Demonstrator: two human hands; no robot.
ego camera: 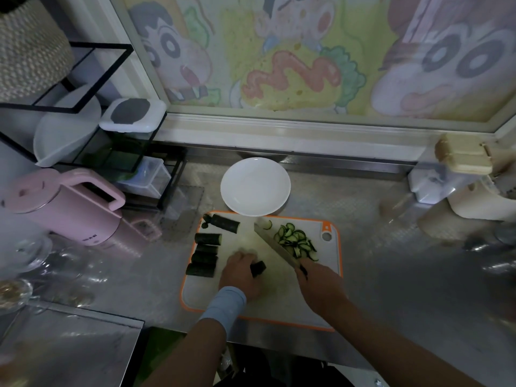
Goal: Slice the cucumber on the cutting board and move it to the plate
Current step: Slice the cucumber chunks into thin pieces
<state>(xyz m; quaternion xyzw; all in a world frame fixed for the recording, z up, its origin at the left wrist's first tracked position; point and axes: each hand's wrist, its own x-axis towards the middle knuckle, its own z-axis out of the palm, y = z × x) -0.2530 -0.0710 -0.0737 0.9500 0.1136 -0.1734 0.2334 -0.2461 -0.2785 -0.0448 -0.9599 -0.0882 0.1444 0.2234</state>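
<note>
The left hand [241, 275], wearing a pale blue wristband [223, 305], is curling its fingers round a short dark cucumber piece [258, 268] and holding it down near the middle of the orange-rimmed cutting board [307, 305]. The right hand [321, 283] is gripping the handle of a knife [275, 244], whose blade is pointing away from the person and slanting leftward, its tip lying near the board's far edge; whether the blade is touching the board cannot be told. Just to the right of the blade a heap of thin green slices [296, 240] is lying on the board, with one slice sitting apart beside the knife tip. Along the board's left side several uncut cucumber chunks [208, 238] are lying in a loose column. A white plate [255, 187] is sitting on the metal counter [391, 261] just beyond the board's far edge, and a pink kettle [64, 208] is standing well off to the left.
</note>
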